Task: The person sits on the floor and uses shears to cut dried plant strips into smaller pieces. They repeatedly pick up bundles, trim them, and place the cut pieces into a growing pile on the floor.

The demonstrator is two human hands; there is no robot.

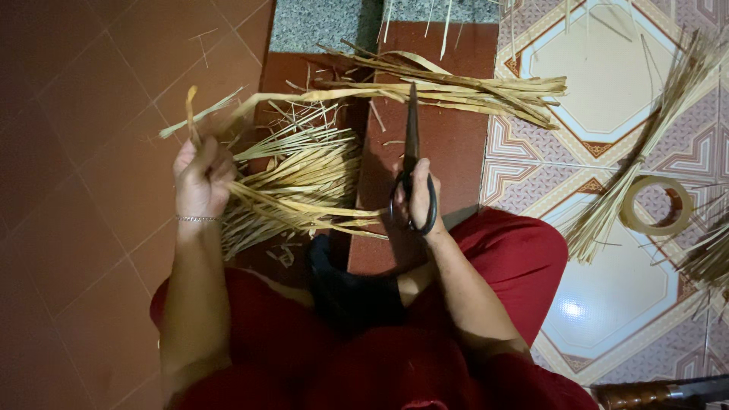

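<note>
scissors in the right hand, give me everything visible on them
The scissors are dark, likely metal, with long narrow blades and dark oval handle loops. The blades look closed or nearly so, pointing away from the person, tips reaching the straw strips lying across the red floor. The right hand grips the loops, fingers threaded through them. The left hand holds a separate straw bundle and does not touch the scissors.

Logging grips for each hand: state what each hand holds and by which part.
Left hand grips a bundle of dried straw strips near one end. Right hand holds dark scissors by the handle loops, blades closed.
</note>
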